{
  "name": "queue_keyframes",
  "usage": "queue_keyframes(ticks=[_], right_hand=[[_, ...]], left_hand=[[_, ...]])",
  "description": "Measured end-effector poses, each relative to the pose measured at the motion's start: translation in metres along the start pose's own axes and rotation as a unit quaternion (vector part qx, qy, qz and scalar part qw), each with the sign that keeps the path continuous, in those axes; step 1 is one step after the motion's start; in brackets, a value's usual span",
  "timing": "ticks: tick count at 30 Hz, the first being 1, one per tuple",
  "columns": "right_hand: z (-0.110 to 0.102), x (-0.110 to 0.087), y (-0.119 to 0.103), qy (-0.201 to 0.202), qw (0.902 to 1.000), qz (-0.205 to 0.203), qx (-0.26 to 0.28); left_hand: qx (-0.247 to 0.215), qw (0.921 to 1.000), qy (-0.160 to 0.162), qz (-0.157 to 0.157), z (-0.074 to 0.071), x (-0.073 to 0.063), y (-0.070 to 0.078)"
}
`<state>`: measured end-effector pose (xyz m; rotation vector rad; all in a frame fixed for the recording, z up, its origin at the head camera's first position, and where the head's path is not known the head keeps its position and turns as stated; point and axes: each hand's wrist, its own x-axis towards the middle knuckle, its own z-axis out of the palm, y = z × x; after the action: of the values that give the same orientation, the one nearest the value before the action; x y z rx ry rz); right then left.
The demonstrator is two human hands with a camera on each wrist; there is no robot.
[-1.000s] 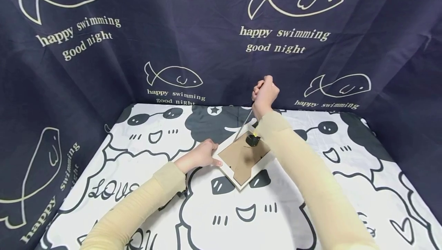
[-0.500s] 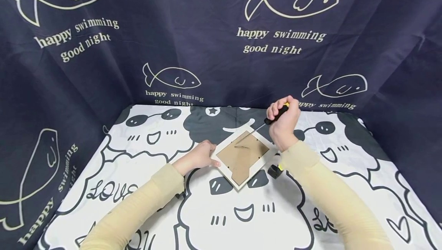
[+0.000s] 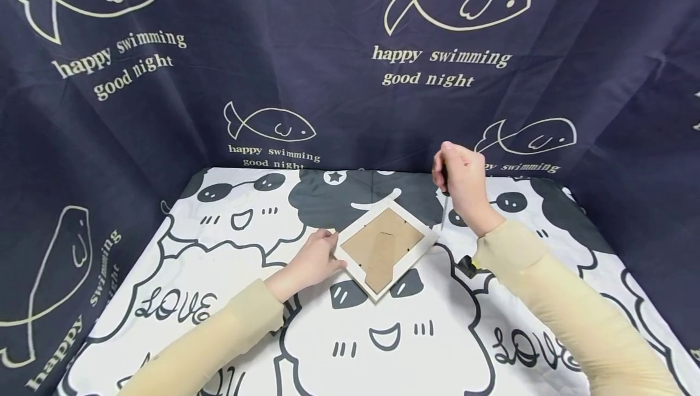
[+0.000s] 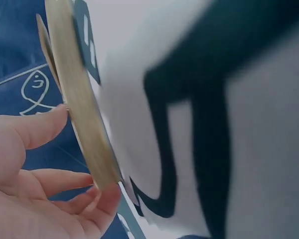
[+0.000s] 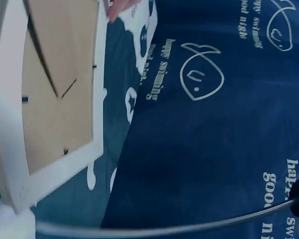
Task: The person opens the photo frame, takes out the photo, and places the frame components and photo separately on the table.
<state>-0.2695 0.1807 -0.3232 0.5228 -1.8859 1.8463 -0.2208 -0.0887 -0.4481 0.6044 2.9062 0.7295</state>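
Observation:
A white picture frame (image 3: 377, 291) lies back side up on the patterned cloth, turned cornerwise, its brown backing board (image 3: 383, 241) and easel leg showing. My left hand (image 3: 314, 257) grips its left corner; in the left wrist view the thumb lies along the backing side of the frame edge (image 4: 84, 109), with the other fingers around the corner. My right hand (image 3: 462, 177) holds a screwdriver (image 3: 445, 211) in a fist, shaft pointing down beside the frame's right corner. Most of its handle is hidden by the fingers. In the right wrist view, the screwdriver shaft (image 5: 189, 228) crosses below the frame, apart from it.
A white cloth (image 3: 432, 359) with black cartoon sheep covers the table. Dark blue curtains (image 3: 339, 50) with fish drawings stand behind it and at both sides. A small black device (image 3: 467, 265) sits at my right wrist. Small dark tabs (image 5: 25, 99) line the inner frame edge.
My right hand has moved right with the screwdriver, its shaft leaving the area over the backing for the frame's right corner. My left hand stays on the left corner.

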Motion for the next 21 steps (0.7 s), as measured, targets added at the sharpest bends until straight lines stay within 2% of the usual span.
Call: queue_keyframes(ticks=[2,4,7,9,12,14,15,16,18,21], right_hand=[[-0.001,0.003,0.003,-0.035,0.9969,0.008,-0.07],[-0.003,0.005,0.01,-0.065,0.9881,0.007,-0.139],[-0.005,0.008,0.023,-0.106,0.9678,-0.017,-0.227],[-0.007,0.012,0.034,-0.13,0.9488,-0.04,-0.285],[-0.008,0.018,0.051,-0.162,0.9234,-0.065,-0.342],[-0.009,0.022,0.061,-0.18,0.9083,-0.068,-0.372],[-0.009,0.023,0.066,-0.188,0.9038,-0.065,-0.379],[-0.009,0.025,0.07,-0.197,0.8988,-0.059,-0.387],[-0.009,0.027,0.077,-0.215,0.8884,-0.043,-0.403],[-0.009,0.03,0.088,-0.242,0.865,-0.036,-0.438]], left_hand=[[0.0,0.9999,0.013,0.001,-0.001,-0.006,0.002],[-0.007,0.9995,0.029,0.005,-0.001,-0.012,0.004],[-0.022,0.9985,0.05,0.004,-0.001,-0.022,0.007],[-0.043,0.9974,0.058,0.009,-0.001,-0.029,0.009],[-0.09,0.9946,0.05,0.016,0.001,-0.037,0.011],[-0.132,0.9908,0.027,0.015,0.003,-0.041,0.012],[-0.152,0.9882,0.015,0.012,0.004,-0.043,0.013],[-0.174,0.9848,0.001,0.005,0.005,-0.045,0.014],[-0.23,0.9725,-0.034,-0.019,0.008,-0.048,0.016],[-0.316,0.9441,-0.075,-0.056,0.014,-0.052,0.019]])
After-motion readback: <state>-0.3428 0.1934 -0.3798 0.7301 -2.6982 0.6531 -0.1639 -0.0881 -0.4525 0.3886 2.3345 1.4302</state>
